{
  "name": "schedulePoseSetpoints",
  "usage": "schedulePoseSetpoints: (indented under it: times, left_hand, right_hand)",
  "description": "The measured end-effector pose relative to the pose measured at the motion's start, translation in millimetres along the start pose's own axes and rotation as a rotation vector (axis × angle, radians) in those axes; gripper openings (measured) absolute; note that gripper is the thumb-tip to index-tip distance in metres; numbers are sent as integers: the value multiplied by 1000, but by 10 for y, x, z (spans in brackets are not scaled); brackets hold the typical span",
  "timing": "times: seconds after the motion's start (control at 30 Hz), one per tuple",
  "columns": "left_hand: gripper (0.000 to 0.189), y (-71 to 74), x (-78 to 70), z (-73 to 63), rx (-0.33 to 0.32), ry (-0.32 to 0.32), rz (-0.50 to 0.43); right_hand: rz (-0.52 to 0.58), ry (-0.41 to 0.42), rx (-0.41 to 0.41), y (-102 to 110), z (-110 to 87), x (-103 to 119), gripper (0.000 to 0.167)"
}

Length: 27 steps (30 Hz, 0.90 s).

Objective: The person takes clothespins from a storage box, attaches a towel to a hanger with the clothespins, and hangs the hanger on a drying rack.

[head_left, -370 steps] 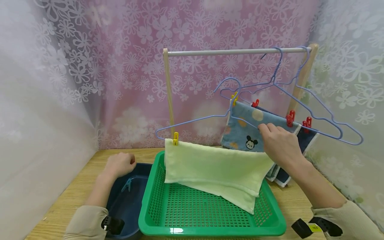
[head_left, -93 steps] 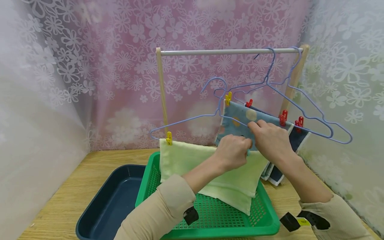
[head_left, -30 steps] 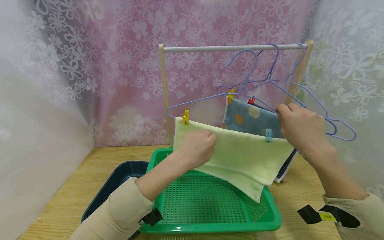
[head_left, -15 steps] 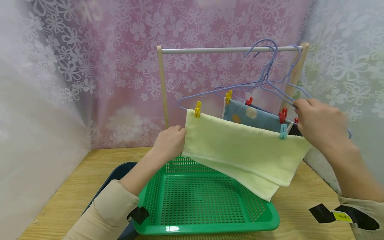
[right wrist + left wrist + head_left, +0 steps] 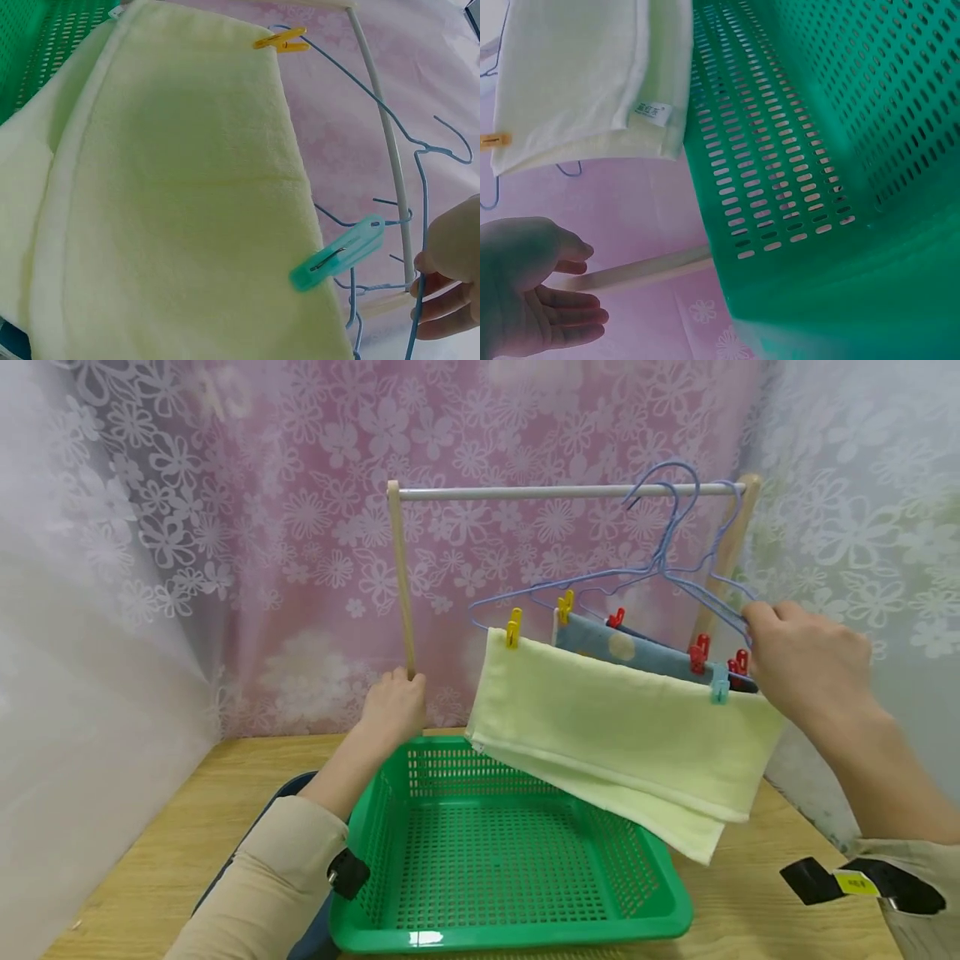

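My right hand (image 5: pixel 813 660) grips the right arm of a blue wire hanger (image 5: pixel 424 202). From that hanger hangs a folded pale yellow towel (image 5: pixel 622 727), clipped by a yellow clothespin (image 5: pixel 513 628) on the left and a teal clothespin (image 5: pixel 337 253) on the right. The held hanger's hook (image 5: pixel 663 467) overlaps the rail (image 5: pixel 525 493) in the head view; in the right wrist view it stands apart from it. My left hand (image 5: pixel 393 706) is at the rack's left wooden post (image 5: pixel 645 270), fingers loosely bent round it. Part of the post is hidden there.
Two more hangers hang at the rail's right end, with a blue spotted towel (image 5: pixel 622 645) and a dark cloth held by red clothespins (image 5: pixel 699 653). A green basket (image 5: pixel 510 935) stands below, partly over a dark blue basin (image 5: pixel 318 935).
The teal clothespin, earlier in the basin, now sits on the yellow towel. My right hand has raised the hanger rightward to the rail. My left hand went from the clothespin to the left post.
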<state>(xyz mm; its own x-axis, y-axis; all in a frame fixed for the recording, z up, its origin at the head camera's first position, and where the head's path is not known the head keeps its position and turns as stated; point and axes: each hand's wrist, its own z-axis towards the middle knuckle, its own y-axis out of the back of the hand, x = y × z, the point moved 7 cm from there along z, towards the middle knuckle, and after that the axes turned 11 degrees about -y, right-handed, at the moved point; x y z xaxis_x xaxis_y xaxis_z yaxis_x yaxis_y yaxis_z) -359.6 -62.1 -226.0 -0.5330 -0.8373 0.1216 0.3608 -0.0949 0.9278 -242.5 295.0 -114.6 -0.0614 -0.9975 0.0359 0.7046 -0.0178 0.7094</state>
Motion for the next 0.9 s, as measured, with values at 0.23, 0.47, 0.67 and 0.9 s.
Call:
schedulePoseSetpoints:
  times: [0.23,0.47,0.67,0.9]
  left_hand:
    - [28,-59,47,41,-4,0,1]
    - [28,-95,35,61,-22,-16,21]
    - [27,-92,18,66,-60,-44,43]
    - [25,-101,27,65,-57,-48,71]
  right_hand:
    - [-14,-57,20,-82,68,-94,14]
    - [-31,-121,95,-175,123,-168,13]
    - [-45,-147,107,-222,180,-192,8]
    - [-87,-150,147,-297,276,-136,13]
